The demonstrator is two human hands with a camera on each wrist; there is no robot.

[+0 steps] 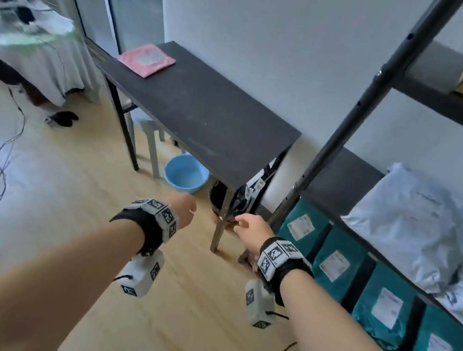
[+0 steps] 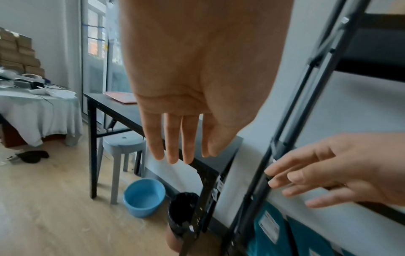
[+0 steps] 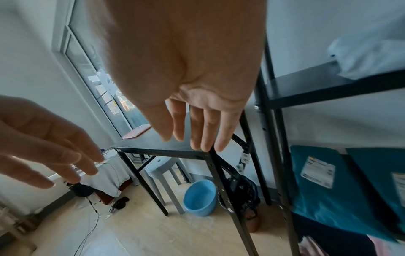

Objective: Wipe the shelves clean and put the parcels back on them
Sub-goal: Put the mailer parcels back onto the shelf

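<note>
Parcel storeroom; metal shelving (image 1: 351,109) with labelled teal parcels (image 1: 385,306); stacked cartons (image 2: 19,52)

White plain wall (image 1: 275,31) ran behind everything. Floor (image 1: 56,194) was pale wood-look planks. Narrow black table (image 1: 204,105) stood against the wall on black legs. A grey-blue plastic stool (image 2: 123,143) and a light blue basin (image 1: 183,175) sat under it; a dark bin (image 2: 183,213) stood by its near leg. Tall glazed door or window (image 2: 96,43) at the far end gave soft daylight. Cloth-covered table (image 2: 39,110) at the left was cluttered, brown cartons (image 2: 19,52) stacked behind it. Black cables (image 1: 6,147) trailed over the floor.
</note>
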